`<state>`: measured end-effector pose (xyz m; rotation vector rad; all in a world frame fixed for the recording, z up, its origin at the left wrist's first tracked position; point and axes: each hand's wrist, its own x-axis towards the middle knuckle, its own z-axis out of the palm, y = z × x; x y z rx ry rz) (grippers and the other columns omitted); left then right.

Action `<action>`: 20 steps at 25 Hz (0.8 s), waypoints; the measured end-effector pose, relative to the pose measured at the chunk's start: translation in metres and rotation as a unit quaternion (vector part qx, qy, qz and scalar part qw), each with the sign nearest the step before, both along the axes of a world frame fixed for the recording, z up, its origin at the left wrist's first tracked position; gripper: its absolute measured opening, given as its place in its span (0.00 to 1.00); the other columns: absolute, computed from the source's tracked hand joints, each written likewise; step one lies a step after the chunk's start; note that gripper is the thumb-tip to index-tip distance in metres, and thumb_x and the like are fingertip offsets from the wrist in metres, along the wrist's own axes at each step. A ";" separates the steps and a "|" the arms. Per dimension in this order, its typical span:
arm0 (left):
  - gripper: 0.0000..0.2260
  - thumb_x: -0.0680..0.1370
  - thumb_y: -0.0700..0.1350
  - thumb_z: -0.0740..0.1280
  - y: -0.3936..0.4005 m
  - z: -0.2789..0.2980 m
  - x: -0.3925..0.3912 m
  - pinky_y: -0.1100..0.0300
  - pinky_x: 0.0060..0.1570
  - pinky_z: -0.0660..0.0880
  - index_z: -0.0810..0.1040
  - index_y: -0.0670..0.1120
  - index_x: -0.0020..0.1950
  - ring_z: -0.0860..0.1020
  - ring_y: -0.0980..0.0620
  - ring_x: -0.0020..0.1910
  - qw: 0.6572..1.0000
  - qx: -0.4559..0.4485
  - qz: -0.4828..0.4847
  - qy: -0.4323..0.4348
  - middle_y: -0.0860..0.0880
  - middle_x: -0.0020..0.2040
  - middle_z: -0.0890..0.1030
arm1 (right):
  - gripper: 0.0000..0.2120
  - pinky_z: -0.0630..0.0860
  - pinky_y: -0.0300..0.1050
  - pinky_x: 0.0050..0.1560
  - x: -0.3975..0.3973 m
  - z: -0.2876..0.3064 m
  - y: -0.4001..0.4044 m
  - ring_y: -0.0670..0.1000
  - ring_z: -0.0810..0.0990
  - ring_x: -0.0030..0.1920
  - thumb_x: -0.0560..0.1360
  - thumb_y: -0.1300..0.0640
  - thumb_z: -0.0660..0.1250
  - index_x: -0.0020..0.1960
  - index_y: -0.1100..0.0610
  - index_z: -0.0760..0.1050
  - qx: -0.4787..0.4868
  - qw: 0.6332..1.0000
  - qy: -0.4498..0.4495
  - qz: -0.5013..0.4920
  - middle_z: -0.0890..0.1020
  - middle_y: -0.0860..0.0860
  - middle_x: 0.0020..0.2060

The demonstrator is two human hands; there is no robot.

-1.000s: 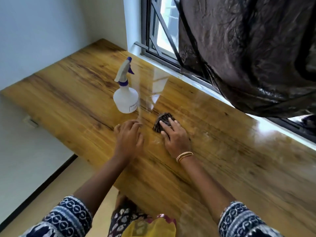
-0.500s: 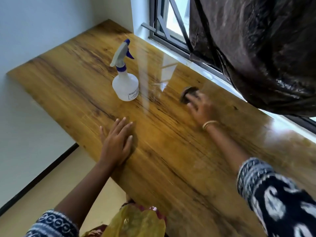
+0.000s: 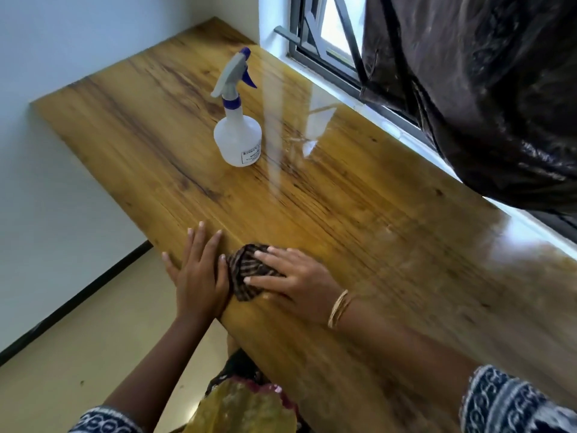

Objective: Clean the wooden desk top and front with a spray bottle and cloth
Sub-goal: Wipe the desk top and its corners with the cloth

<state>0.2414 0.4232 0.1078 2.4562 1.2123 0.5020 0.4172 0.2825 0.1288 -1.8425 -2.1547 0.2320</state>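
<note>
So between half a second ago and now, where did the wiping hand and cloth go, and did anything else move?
The right hand swept the cloth back from the window side of the desk to its front edge, ending beside the left hand. Both hands lie flat, the right pressing the cloth down. The left hand stayed near the front edge; the spray bottle stands untouched in its place.

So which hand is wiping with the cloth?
The right hand, wearing bangles, presses on the striped cloth. The left hand lies flat on the desk edge.
</note>
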 end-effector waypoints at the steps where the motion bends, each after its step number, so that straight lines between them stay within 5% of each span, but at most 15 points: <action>1: 0.22 0.80 0.52 0.54 0.001 0.000 0.000 0.33 0.72 0.43 0.69 0.48 0.73 0.54 0.48 0.79 1.000 -0.004 -0.001 -0.003 0.46 0.78 0.62 | 0.19 0.66 0.54 0.70 0.031 0.002 0.007 0.56 0.70 0.71 0.80 0.43 0.60 0.70 0.41 0.70 0.015 1.000 -0.022 -0.006 0.70 0.53 0.73; 4: 0.22 0.80 0.52 0.54 0.004 -0.002 -0.001 0.34 0.73 0.43 0.69 0.49 0.73 0.53 0.50 0.79 1.000 -0.002 -0.018 -0.006 0.48 0.77 0.63 | 0.21 0.74 0.58 0.64 0.164 0.005 0.032 0.57 0.72 0.67 0.78 0.45 0.60 0.71 0.41 0.68 0.039 0.965 -0.059 -0.251 0.70 0.54 0.72; 6: 0.22 0.80 0.53 0.54 0.003 -0.002 -0.002 0.34 0.73 0.43 0.69 0.49 0.73 0.54 0.50 0.79 1.000 -0.004 -0.019 -0.003 0.49 0.77 0.64 | 0.24 0.70 0.61 0.66 0.251 0.005 0.033 0.62 0.70 0.69 0.76 0.44 0.59 0.72 0.45 0.69 0.012 0.894 -0.022 -0.448 0.67 0.58 0.73; 8: 0.22 0.80 0.53 0.54 0.003 -0.001 -0.001 0.33 0.72 0.43 0.69 0.51 0.74 0.53 0.50 0.79 1.000 -0.001 -0.022 0.003 0.50 0.77 0.63 | 0.27 0.64 0.59 0.70 0.278 0.005 0.037 0.64 0.66 0.71 0.74 0.45 0.58 0.72 0.49 0.70 0.000 0.840 0.028 -0.541 0.65 0.60 0.75; 11: 0.23 0.80 0.56 0.53 0.006 0.001 -0.002 0.32 0.71 0.43 0.66 0.57 0.75 0.52 0.49 0.79 0.998 0.008 -0.049 0.037 0.53 0.78 0.62 | 0.22 0.67 0.62 0.68 0.206 0.007 0.047 0.64 0.67 0.70 0.78 0.47 0.59 0.72 0.47 0.68 0.010 0.889 -0.024 -0.457 0.67 0.60 0.73; 14: 0.24 0.79 0.59 0.52 0.006 0.001 -0.002 0.31 0.70 0.43 0.63 0.61 0.75 0.52 0.47 0.79 0.996 0.014 -0.062 0.068 0.54 0.78 0.61 | 0.22 0.67 0.59 0.70 0.090 0.005 0.026 0.60 0.67 0.72 0.79 0.45 0.59 0.72 0.42 0.67 -0.005 0.981 -0.030 -0.191 0.67 0.55 0.74; 17: 0.24 0.79 0.60 0.52 0.007 -0.002 -0.004 0.31 0.70 0.43 0.62 0.62 0.75 0.52 0.47 0.79 0.995 0.014 -0.057 0.080 0.55 0.78 0.60 | 0.20 0.62 0.54 0.74 0.063 0.000 -0.004 0.57 0.65 0.74 0.81 0.45 0.60 0.72 0.42 0.68 -0.032 0.995 -0.026 0.090 0.66 0.53 0.75; 18: 0.24 0.79 0.60 0.52 0.008 -0.003 -0.004 0.31 0.71 0.43 0.62 0.63 0.75 0.51 0.48 0.79 0.995 0.011 -0.056 0.082 0.55 0.78 0.60 | 0.20 0.62 0.54 0.73 0.088 0.002 0.003 0.57 0.66 0.74 0.81 0.46 0.61 0.72 0.43 0.69 -0.017 0.994 -0.039 0.104 0.66 0.53 0.75; 20: 0.23 0.79 0.60 0.51 0.007 -0.002 -0.003 0.32 0.71 0.42 0.62 0.63 0.75 0.51 0.48 0.79 0.995 0.012 -0.058 0.084 0.56 0.78 0.60 | 0.21 0.67 0.56 0.70 0.154 0.003 0.027 0.57 0.68 0.72 0.79 0.47 0.62 0.72 0.43 0.69 0.017 0.997 -0.058 -0.038 0.68 0.53 0.74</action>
